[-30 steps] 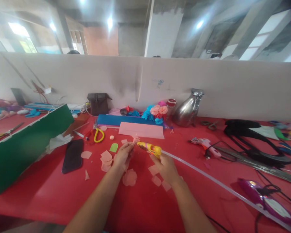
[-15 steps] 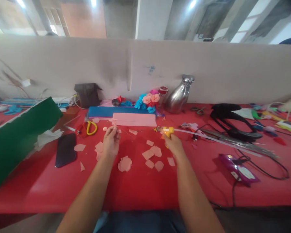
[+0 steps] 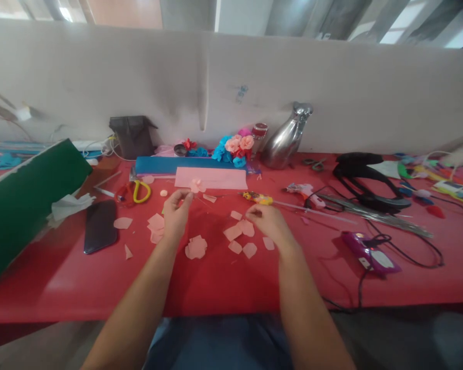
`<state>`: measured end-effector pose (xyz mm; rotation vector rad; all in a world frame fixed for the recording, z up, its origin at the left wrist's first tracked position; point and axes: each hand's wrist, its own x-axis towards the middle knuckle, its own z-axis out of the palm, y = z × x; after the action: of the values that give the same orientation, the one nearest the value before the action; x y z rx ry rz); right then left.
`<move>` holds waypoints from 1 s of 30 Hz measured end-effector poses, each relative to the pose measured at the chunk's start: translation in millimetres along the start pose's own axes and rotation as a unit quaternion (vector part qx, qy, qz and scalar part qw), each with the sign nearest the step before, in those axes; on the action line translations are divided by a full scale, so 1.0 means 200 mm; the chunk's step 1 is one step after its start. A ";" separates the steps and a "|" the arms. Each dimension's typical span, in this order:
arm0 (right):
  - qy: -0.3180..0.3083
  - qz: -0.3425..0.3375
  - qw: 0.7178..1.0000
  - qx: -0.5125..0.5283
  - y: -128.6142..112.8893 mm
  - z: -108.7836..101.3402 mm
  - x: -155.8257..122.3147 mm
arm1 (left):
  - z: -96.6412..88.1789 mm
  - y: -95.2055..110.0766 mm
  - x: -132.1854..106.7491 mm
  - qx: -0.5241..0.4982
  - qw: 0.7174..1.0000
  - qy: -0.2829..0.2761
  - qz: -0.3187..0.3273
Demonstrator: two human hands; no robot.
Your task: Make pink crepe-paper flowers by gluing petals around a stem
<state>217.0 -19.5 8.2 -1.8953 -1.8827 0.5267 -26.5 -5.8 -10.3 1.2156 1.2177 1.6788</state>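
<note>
My left hand (image 3: 177,209) is closed in a pinch at the thin stem of a small pink paper flower (image 3: 196,185). The flower's head overlaps the pink paper sheet (image 3: 224,178) behind it. My right hand (image 3: 269,220) is empty, with its fingers loosely bent and a little apart. Just beyond those fingers lies a yellow hot glue gun (image 3: 262,200), a long clear glue stick (image 3: 312,210) running out of its back. Cut pink paper petals (image 3: 247,227) are scattered below my right fingertips. A stack of pink petals (image 3: 196,247) rests between my forearms.
Yellow-and-red-handled scissors (image 3: 142,191) and a dark phone (image 3: 101,227) lie at left, beside a green board (image 3: 31,205). Paper flowers (image 3: 235,149) and a steel jug (image 3: 287,139) stand at the back. A purple power strip (image 3: 370,253) with black cables is at right.
My right hand has let go of the glue gun, which now lies on the table, and has moved slightly left toward the petals. My left hand still holds the flower. The view has tilted down.
</note>
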 end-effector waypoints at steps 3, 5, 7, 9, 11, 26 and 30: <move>-0.024 -0.033 0.999 0.014 -0.05 0.01 -0.04 | 0.00 0.00 0.00 -0.038 0.999 -0.020 -0.007; -0.022 -0.056 0.998 0.017 -0.06 0.03 -0.05 | 0.00 -0.01 0.00 -0.023 0.999 -0.022 -0.010; -0.028 -0.069 0.997 0.016 -0.06 0.04 -0.06 | 0.01 -0.01 0.00 0.023 1.000 -0.009 0.004; -0.040 -0.069 0.997 0.000 -0.04 0.04 -0.06 | 0.01 -0.02 0.00 0.054 0.999 -0.008 0.006; -0.045 -0.062 0.997 -0.030 -0.01 0.02 -0.08 | 0.01 -0.01 -0.01 0.049 0.998 -0.028 -0.020; 0.038 -0.080 0.969 -0.233 -0.06 0.05 -0.20 | -0.03 0.00 0.02 0.017 0.988 0.137 0.067; 0.066 -0.070 0.977 -0.190 -0.03 0.07 -0.19 | -0.02 0.01 0.03 -0.150 0.984 0.084 -0.053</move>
<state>204.7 -57.8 -0.6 -1.9433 -2.1215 -0.0084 -32.1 -1.9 -7.1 0.8264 1.0581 1.8355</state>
